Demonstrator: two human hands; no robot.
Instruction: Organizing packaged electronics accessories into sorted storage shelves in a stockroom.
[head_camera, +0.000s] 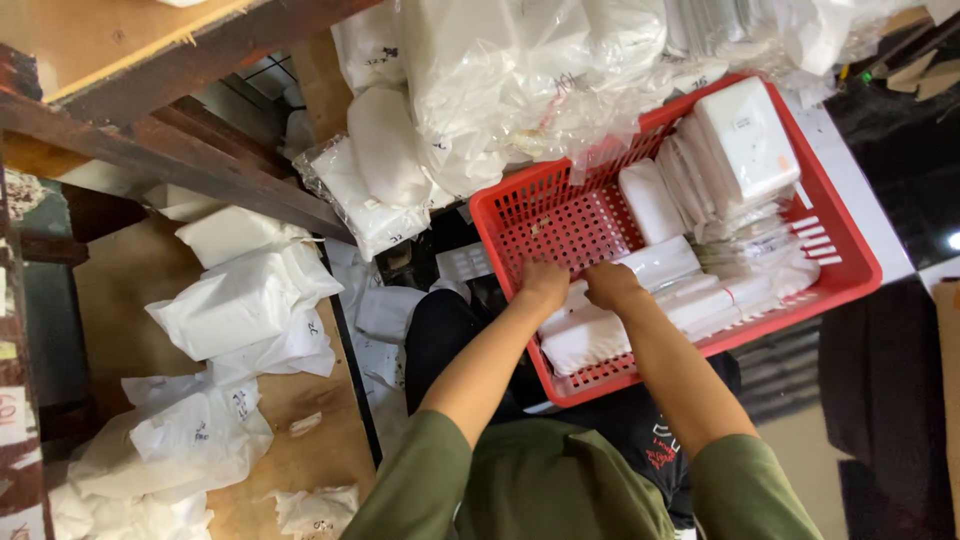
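Fingers (548, 272) on soft white packets (590, 335); perforated red basket (560, 215)

This looks like a stockroom or packing area: rough wooden shelves (150, 300) are piled with white plastic-wrapped packets (240, 295), more bagged goods (480, 80) are heaped above, and a red plastic basket (850, 262) holds stacked white packages (745, 140).

red perforated basket (850, 262), white packets (745, 140), olive-green sleeves (425, 470)

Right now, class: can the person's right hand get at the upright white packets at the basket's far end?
Probably yes: the right hand is already inside the red basket, and nothing covers the upright white packets.
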